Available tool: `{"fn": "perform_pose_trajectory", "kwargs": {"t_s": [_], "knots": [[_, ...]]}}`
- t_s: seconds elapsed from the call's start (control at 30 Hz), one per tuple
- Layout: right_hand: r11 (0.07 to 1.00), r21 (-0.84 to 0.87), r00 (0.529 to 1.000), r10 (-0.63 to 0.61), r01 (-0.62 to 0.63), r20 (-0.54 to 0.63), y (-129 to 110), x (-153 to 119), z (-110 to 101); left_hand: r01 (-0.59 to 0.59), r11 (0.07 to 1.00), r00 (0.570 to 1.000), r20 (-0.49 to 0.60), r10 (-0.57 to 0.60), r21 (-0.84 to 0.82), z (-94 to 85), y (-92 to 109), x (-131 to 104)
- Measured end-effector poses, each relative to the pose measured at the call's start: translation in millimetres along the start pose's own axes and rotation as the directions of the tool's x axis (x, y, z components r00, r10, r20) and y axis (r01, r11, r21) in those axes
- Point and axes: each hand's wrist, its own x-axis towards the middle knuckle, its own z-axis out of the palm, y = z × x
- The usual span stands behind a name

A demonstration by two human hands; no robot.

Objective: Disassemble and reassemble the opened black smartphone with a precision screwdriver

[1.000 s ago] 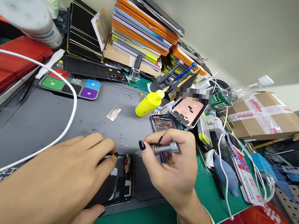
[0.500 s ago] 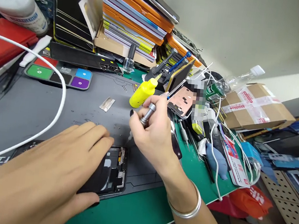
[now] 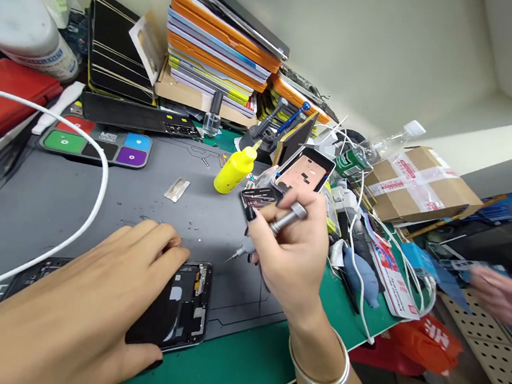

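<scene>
An opened phone (image 3: 186, 313) lies on the grey mat, its inner parts and metal brackets showing at the right end. My left hand (image 3: 111, 286) grips it across the middle, thumb at the near edge and fingers at the far edge, hiding much of it. In my right hand (image 3: 298, 252) is a slim grey screwdriver (image 3: 287, 220), held like a pen. Its tip points left and sits just right of the phone, apart from it. A yellow bottle (image 3: 234, 171) with a narrow nozzle stands beyond the hands. Small screws or bits are scattered on the mat.
A white cable (image 3: 102, 187) loops over the left side. Beyond my right hand lie a lit phone (image 3: 255, 197) and a pinkish phone part (image 3: 304, 171). Stacked orange cases (image 3: 221, 46) stand behind. Another person's hand (image 3: 502, 300), blurred, is at far right.
My right hand has drawn the screwdriver away from the phone's end, to the right. The view has shifted slightly, and another person's hand has appeared at the right. My left hand stays on the phone.
</scene>
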Motion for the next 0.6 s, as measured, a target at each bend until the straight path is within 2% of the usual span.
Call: {"fn": "perform_pose_trajectory", "kwargs": {"t_s": [0.13,0.3,0.4,0.5,0.6], "knots": [[1.000,0.008,1.000,-0.018,0.018,0.019,-8,-18,-23,0.017,0.995,1.000,0.021,-0.015,-0.097,-7.3,4,13],[0.993,-0.108,0.997,-0.044,0.051,0.062,-6,-66,-35,0.130,0.984,0.966,0.240,-0.097,-0.124,-28.9,16,28],[0.984,-0.156,0.996,-0.086,0.089,0.029,0,-91,-34,0.155,0.981,0.945,0.306,-0.114,-0.113,-37.6,20,34],[0.982,-0.156,0.994,-0.109,0.105,-0.019,5,-101,-31,0.155,0.982,0.942,0.317,-0.114,-0.107,-35.5,17,34],[0.981,-0.154,0.991,-0.122,0.114,-0.046,5,-103,-29,0.063,0.984,0.978,0.206,-0.028,-0.167,-16.2,3,23]]}}
